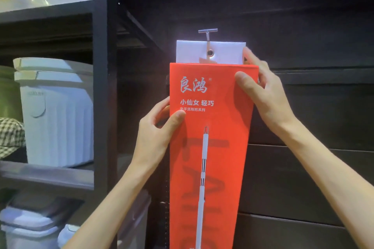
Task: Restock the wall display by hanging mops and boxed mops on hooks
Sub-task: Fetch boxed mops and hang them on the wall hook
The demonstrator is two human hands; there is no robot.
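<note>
1. Dark slat wall [303, 107] behind, with the red box [210, 147] right up against it, its white tab [222, 52] eyelet on the hook [207, 33].
2. Left hand [155, 137] pinches the box's left edge; right hand [261, 87] pinches the top right corner.
3. Looks like the hanging step, nearly done. Next: check it's seated, then let go.
4. Shelf [46, 174] with white bins [58, 117] sits left, not in the way.

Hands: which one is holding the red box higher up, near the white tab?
The right hand: it grips the red box's top right corner beside the white tab; the left hand holds the left edge lower down.
</note>
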